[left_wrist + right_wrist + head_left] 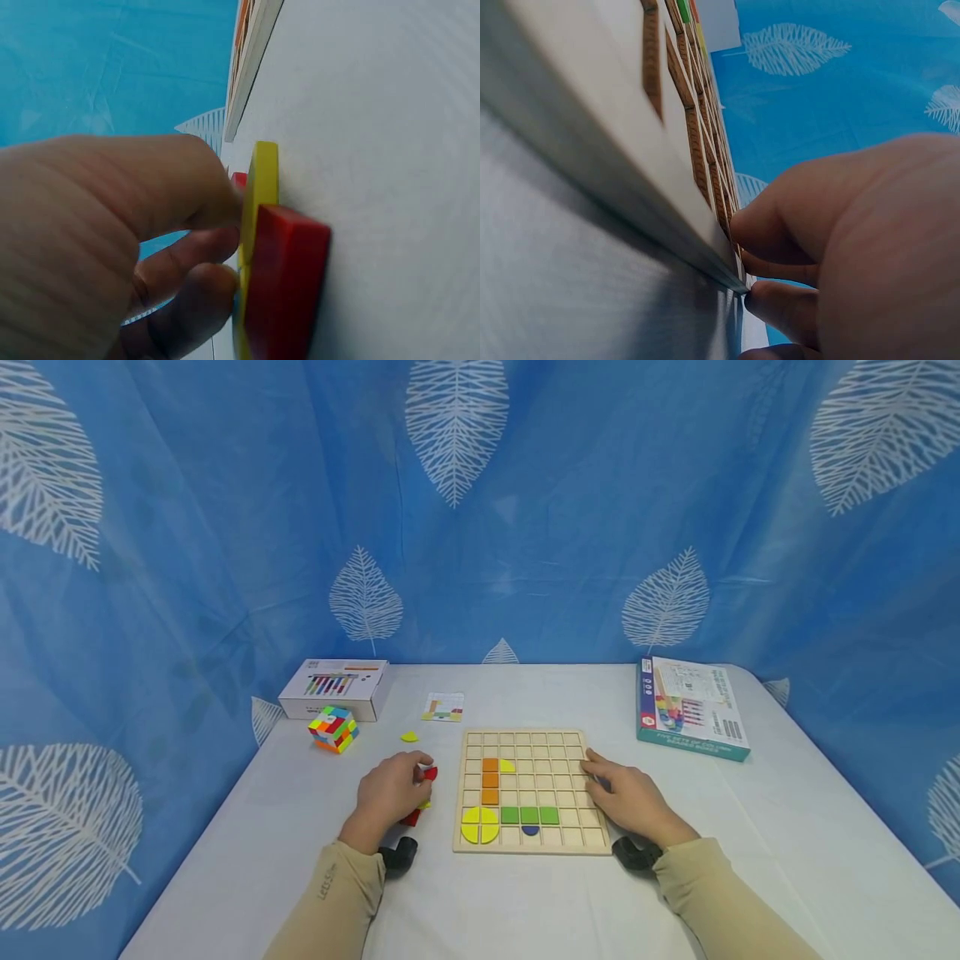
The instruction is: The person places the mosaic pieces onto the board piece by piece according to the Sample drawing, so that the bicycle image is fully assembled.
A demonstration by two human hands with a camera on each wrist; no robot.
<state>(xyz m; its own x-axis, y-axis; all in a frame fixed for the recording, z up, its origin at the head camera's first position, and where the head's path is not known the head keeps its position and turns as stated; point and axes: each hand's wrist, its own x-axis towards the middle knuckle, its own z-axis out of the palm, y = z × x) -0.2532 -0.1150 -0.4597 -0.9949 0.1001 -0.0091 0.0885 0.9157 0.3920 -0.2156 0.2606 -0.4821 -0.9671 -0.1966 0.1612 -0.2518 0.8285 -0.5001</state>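
Note:
A wooden grid board (pixel 534 852) lies flat on the table. It bears three orange squares (pixel 490 781), three green squares (pixel 529 816), a dark blue half-round piece (pixel 530 830), a lone yellow quarter-round piece (pixel 507 766) and yellow quarter-rounds forming a circle (pixel 480 825). Left of it, my left hand (pixel 390 793) bends its fingers over loose pieces, among them a red piece (pixel 289 277) and a yellow piece (pixel 262 180). Another red piece (pixel 431 772) shows at its fingertips; whether it is pinched is hidden. My right hand (pixel 633 797) grips the board's right edge, thumb on the rim.
Behind the left hand lie a yellow quarter-round (pixel 409 737) and a puzzle cube (pixel 333 729). A white box (pixel 333 689) stands at the back left, a pattern card (pixel 443 707) behind the board, and a flat game box (pixel 692 707) at the back right. A blue curtain (pixel 525 568) hangs behind.

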